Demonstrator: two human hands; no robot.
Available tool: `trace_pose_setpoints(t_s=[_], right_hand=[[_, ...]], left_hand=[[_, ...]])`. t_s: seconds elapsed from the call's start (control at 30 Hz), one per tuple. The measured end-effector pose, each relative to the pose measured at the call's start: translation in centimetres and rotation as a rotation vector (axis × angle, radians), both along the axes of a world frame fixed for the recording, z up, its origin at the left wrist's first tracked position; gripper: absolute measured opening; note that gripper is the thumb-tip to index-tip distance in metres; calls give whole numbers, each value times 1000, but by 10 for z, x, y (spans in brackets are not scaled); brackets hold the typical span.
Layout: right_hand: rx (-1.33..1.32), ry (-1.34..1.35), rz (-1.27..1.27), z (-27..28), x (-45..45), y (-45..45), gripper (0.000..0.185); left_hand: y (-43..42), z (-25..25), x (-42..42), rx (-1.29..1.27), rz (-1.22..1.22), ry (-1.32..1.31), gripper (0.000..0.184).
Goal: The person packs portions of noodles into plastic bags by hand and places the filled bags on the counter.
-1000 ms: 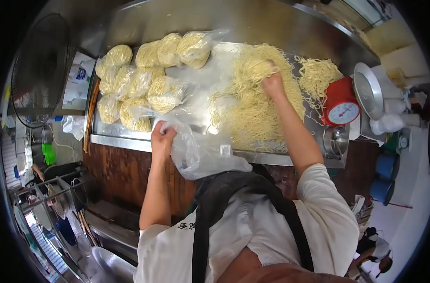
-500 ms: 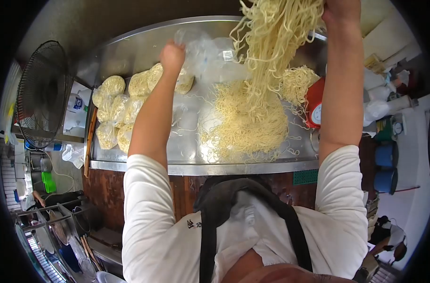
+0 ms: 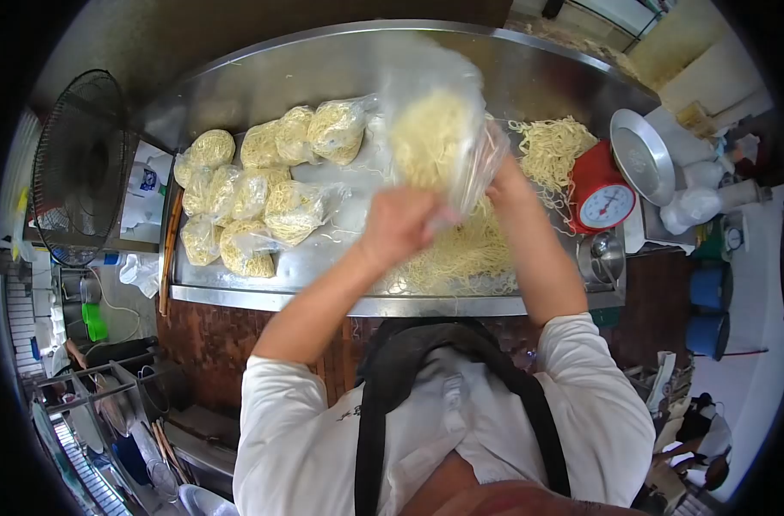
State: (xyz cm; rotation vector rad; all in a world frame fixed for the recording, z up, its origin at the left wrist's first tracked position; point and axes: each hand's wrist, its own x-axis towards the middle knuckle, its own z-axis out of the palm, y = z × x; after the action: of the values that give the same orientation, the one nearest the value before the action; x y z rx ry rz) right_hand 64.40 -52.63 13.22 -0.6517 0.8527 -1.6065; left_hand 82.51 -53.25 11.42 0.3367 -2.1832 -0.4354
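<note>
A clear plastic bag [image 3: 448, 73] with pale noodles [image 3: 426, 142] inside hangs above the metal table, blurred by motion. My left hand [image 3: 402, 225] is closed on the near edge of this bag. At its right side, my right hand [image 3: 505, 176] grips the bag too, its fingers partly covered by plastic. Under the bag and both hands lies a spread of loose noodles [image 3: 465, 258]. Another loose noodle heap [image 3: 553, 148] sits farther right, beside a red scale [image 3: 605, 202].
Several bagged noodle portions [image 3: 293, 211] crowd the left of the metal table [image 3: 323, 301]. A metal pan [image 3: 641, 159] tops the scale, and a steel bowl [image 3: 602, 258] sits below it. On the far left stands a black fan [image 3: 78, 168]. Wooden sticks [image 3: 170, 249] lean at the table's left end.
My right hand has come down from the upper right, and the noodles it carried are now in the bag. My left hand has moved right and nearer. More filled bags show at left.
</note>
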Motion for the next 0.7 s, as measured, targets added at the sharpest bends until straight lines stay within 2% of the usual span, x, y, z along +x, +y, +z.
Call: trace_pose_setpoints(t_s=[0.07,0.13,0.2,0.27,0.3,0.37,0.4,0.47,0.57,0.67,0.7], right_hand=[[272,-72,-53,-63,21,-46,29],[362,120,44,-123,47,-56,28],[238,554,285,-164,73,-49,27],[-36,1352,666,-190,48,-28,39],[36,1548,645,-196,47,-18,40],[178,1940,582,-207,47,1,44],[119,2000,516,-226,47,1,40],[9,2104,382,-282,52,7,34],[180,1364,604,-256,63,-29,32],[-87,1182,286,-292,83,-61,35],[124,1149,349,-290,82,-60,38]], left_hand=[[29,-48,7,197,-1,-48,17],[34,-114,15,387,256,-109,20],[34,-165,33,600,488,-219,22],[23,-207,62,836,691,-360,23],[21,-251,85,792,689,-382,21],[27,-257,100,850,728,-377,20],[24,-251,99,885,720,-323,18],[21,-239,90,957,701,-225,16],[19,-255,72,718,563,-197,16],[41,-222,49,700,332,-271,13],[47,-218,47,744,282,-305,13]])
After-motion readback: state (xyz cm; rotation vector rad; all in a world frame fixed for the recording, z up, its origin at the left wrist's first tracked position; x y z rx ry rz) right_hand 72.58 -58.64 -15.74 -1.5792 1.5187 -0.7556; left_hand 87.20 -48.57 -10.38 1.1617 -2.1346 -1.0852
